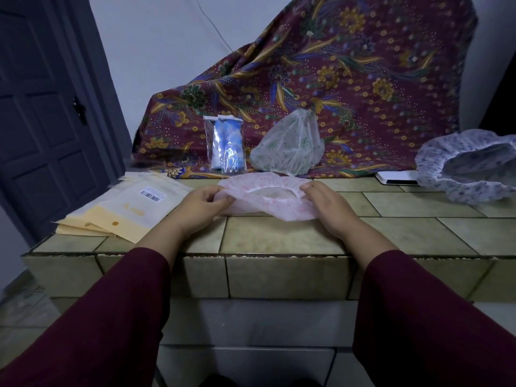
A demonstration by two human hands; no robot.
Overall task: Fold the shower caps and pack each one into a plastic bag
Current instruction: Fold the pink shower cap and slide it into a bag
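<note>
Pinching the thin pink plastic shower cap (268, 201) at nine and three o'clock, left hand (199, 205) and right hand (329, 208) start folding; next, probably halve it.

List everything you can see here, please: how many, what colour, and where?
Pink shower cap: one, counter centre, held by both hands.
Green-patterned white shower cap: one, behind it.
Purple-flowered shower cap: one, far right.
Clear plastic bag with blue cap: one, standing at back.
Cream flat bags: a stack, left.
Maroon batik cloth: one, draped behind.
Tiled counter: one, greenish.
Dark door: one, left.
Left hand, right hand: each with a grip on the cap's rim.
</note>
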